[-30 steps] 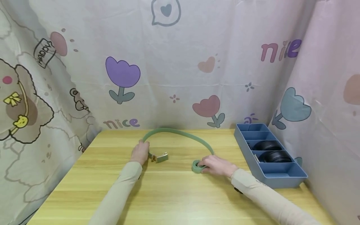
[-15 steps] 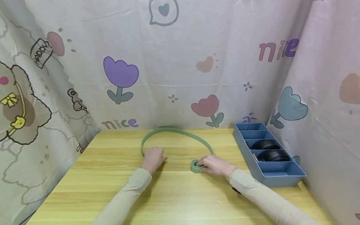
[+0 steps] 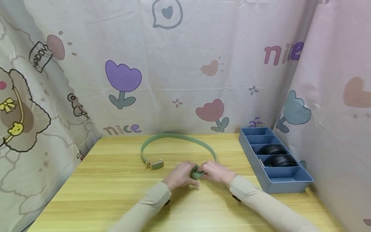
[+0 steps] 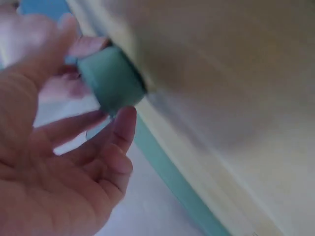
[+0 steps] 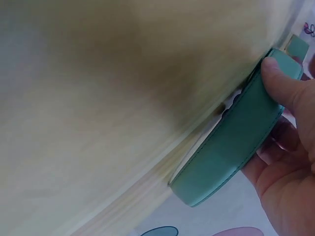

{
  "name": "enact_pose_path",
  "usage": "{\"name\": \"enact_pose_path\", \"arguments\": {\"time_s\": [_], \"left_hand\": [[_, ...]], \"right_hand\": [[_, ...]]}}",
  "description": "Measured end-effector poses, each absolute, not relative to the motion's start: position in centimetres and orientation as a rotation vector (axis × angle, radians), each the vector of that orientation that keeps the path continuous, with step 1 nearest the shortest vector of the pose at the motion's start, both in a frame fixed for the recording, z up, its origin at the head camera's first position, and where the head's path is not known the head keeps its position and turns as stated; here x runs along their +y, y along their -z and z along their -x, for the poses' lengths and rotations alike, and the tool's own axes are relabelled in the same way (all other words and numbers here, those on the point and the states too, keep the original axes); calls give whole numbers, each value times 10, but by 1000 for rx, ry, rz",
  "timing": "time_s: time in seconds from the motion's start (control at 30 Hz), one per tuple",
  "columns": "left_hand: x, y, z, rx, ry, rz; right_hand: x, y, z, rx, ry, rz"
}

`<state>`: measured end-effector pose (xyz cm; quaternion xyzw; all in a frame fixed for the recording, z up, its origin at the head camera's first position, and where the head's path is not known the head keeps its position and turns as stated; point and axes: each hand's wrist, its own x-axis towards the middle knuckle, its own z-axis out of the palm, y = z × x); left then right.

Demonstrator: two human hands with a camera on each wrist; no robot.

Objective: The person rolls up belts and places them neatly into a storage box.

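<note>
A green belt (image 3: 179, 136) lies on the table, its strap arching on edge behind the hands. Its gold-trimmed buckle (image 3: 157, 164) rests at the left, and the other end is rolled into a coil (image 3: 196, 175). My right hand (image 3: 216, 172) pinches the coil from the right; in the right wrist view, the thumb (image 5: 280, 81) presses on the stitched strap (image 5: 231, 132). From the left, my left hand (image 3: 180, 175) reaches the coil with thumb and fingers spread. In the left wrist view, its fingertips (image 4: 126, 120) are at the coil (image 4: 110, 81); firm contact is unclear.
At the right of the wooden table (image 3: 101, 196) stands a blue divided box (image 3: 290, 187). Black round coiled things (image 3: 280, 161) sit in two of its compartments. A printed curtain (image 3: 174, 80) hangs behind the table and along both sides.
My left hand has left the buckle end and moved right to the coil, uncovering the buckle. My right hand keeps hold of the coil, which has shifted slightly left in view.
</note>
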<state>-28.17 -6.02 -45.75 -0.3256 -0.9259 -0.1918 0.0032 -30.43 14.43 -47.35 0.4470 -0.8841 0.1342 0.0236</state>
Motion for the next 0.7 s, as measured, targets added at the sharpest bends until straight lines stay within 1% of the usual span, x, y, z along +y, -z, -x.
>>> {"name": "enact_pose_path", "arguments": {"time_s": [0.2, 0.43, 0.53, 0.7], "left_hand": [[-47, 466, 282, -2912, 607, 961], [-43, 468, 288, -2925, 647, 926], [-44, 469, 293, -2908, 646, 958], [-45, 467, 298, -2918, 650, 1032]], "right_hand": [[137, 475, 303, -2735, -408, -1433], [141, 472, 304, -2715, -460, -1493], [144, 466, 306, -2718, -501, -1556], [147, 459, 308, -2763, -500, -1586]]}}
